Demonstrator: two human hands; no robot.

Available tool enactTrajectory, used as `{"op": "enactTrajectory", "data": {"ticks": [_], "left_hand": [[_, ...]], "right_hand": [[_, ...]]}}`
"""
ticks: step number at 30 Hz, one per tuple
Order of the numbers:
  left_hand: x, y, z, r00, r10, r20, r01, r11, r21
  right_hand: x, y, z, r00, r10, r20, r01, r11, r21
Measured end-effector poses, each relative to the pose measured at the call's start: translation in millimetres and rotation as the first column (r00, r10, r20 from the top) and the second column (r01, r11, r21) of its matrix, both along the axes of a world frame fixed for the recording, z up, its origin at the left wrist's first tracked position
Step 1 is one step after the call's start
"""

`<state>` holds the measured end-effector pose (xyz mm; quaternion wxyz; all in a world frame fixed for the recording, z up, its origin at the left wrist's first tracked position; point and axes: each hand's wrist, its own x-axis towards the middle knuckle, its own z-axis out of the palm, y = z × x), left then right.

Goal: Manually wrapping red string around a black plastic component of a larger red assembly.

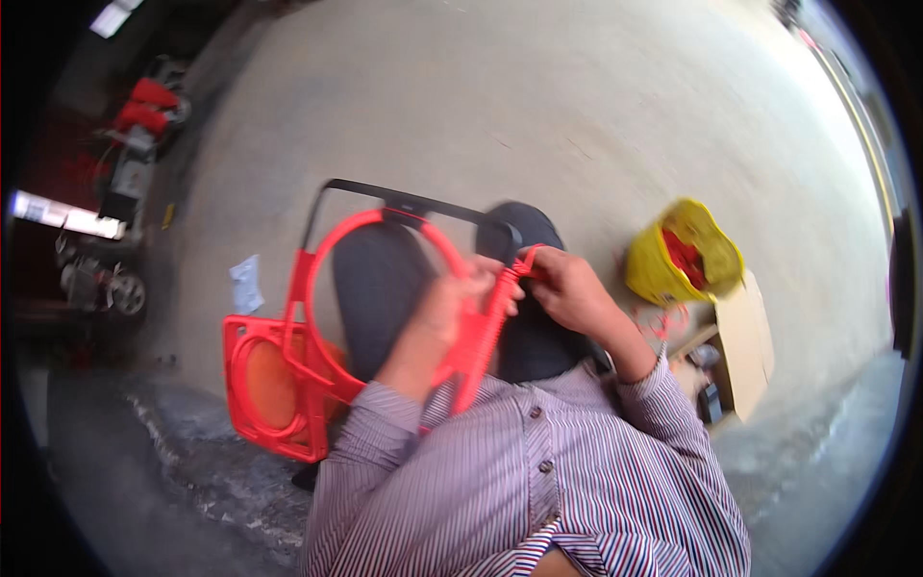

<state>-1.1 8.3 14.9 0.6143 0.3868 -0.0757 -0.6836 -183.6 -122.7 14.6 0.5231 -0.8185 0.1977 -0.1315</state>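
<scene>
Your left hand (pixel 469 284), fingers blurred beyond telling, seemingly steadies the frame (pixel 473 351); your right hand (pixel 574 291) pinches cord (pixel 525 261) at its corner.

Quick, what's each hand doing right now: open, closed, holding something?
Left hand: blurred, but closed on the red frame.
Right hand: fingers closed, seemingly pinching the red cord.

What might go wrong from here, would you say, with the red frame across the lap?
The red frame lies across the legs, so it could slide or twist if the left hand eased off. At its upper right corner, the red cord might loosen if the right hand lost its pinch. Loose red strands lie between the yellow container and the cardboard box, and could tangle or snag there.
</scene>
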Motion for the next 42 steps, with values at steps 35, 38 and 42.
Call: {"op": "enactTrajectory", "data": {"ticks": [35,38,42], "left_hand": [[6,3,-4,0.997,0.03,-0.072,-0.034,0.998,-0.049],[-3,0,-3,0.995,0.003,-0.097,-0.006,0.999,-0.037],[-11,-4,-3,0.991,-0.03,-0.129,0.021,0.997,-0.07]], "right_hand": [[-93,-56,-3,0.536,-0.842,-0.067,0.58,0.31,0.753],[-40,-11,9,0.836,-0.548,0.014,0.385,0.604,0.698],[-8,11,-5,0.99,-0.115,0.079,0.078,0.926,0.369]]}}
